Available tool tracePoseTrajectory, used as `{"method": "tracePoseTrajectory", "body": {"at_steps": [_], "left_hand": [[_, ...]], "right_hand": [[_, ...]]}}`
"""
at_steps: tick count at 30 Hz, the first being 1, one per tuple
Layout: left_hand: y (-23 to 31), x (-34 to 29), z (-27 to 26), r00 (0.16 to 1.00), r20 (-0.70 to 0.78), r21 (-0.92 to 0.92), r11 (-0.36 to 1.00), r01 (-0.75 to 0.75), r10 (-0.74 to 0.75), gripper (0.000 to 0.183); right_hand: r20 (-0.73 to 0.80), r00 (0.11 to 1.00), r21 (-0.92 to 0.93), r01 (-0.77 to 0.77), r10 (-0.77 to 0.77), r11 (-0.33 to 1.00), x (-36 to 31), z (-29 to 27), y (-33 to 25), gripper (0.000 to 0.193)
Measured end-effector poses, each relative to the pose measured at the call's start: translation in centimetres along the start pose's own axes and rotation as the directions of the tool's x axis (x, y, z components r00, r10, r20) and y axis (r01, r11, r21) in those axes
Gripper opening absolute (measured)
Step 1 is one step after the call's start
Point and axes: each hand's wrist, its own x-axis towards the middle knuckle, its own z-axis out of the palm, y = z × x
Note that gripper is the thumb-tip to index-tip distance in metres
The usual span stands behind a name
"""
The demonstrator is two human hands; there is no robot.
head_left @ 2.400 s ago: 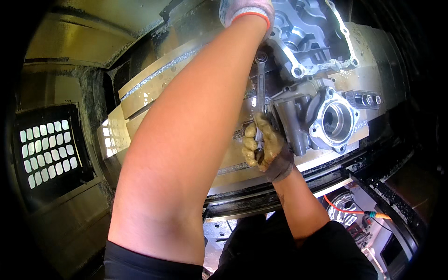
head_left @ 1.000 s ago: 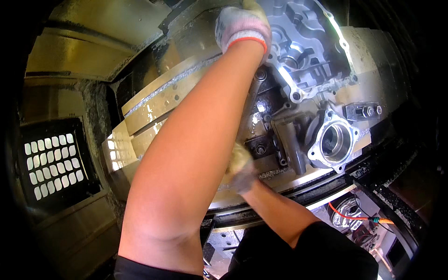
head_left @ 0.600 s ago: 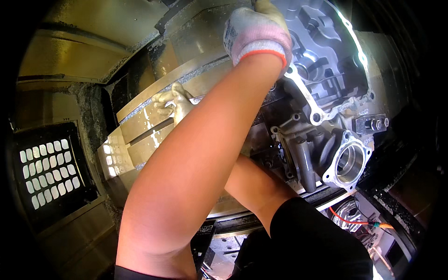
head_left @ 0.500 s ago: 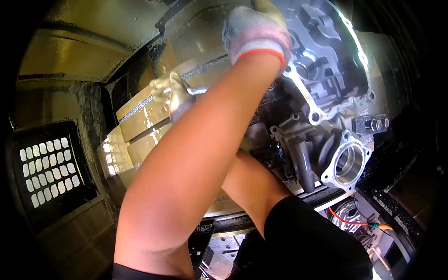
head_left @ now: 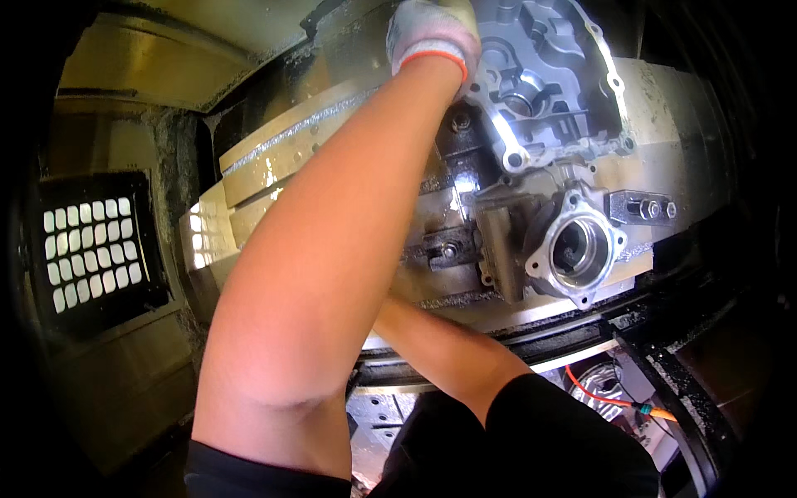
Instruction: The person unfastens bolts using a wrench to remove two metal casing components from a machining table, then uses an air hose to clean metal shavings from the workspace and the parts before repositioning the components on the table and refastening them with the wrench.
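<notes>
My left hand [head_left: 432, 35], in a white and pinkish knit glove with an orange cuff edge, is at the upper left edge of a grey cast-metal housing [head_left: 548, 137]. Its fingers run up to the top edge of the picture, so their grip does not show. The housing has a wide hollow upper part and, lower down, a round flanged opening [head_left: 573, 286] with bolt holes. My right forearm [head_left: 448, 353] comes from the lower right and passes under my left forearm. The right hand is hidden behind that arm, along with anything in it.
The housing sits on a stepped metal fixture bed [head_left: 282, 158] sprinkled with metal chips. A bolted clamp block [head_left: 643, 207] is at its right, a smaller dark clamp [head_left: 448, 251] at its left. A slotted window [head_left: 91, 253] is in the left wall. An orange-red hose [head_left: 594, 397] runs low right.
The right gloved hand, seen earlier left of my left forearm with a bright metal rod, has gone behind that forearm. The housing and left hand appear shifted left and up as the view moved.
</notes>
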Motion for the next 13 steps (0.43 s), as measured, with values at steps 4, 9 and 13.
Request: {"method": "tracePoseTrajectory", "body": {"at_steps": [4, 9, 13], "left_hand": [[-0.4, 0.4, 0.7, 1.0, -0.014, 0.02, 1.0, 0.0, 0.0, 0.061], [-0.4, 0.1, -0.9, 1.0, -0.001, 0.066, 0.998, -0.023, 0.024, 0.06], [-1.0, 2.2, 0.3, 0.993, 0.111, 0.056, 0.997, -0.057, 0.05, 0.077]], "right_hand": [[0.095, 0.979, -0.16, -0.162, 0.178, 0.974, -9.8, -2.4, 4.9, 0.021], [-0.164, 0.951, -0.418, -0.308, 0.263, 0.855, -23.6, -6.8, 7.4, 0.017], [-0.312, 0.934, -0.426, -0.303, 0.176, 0.853, -32.2, -14.1, 11.4, 0.034]]}}
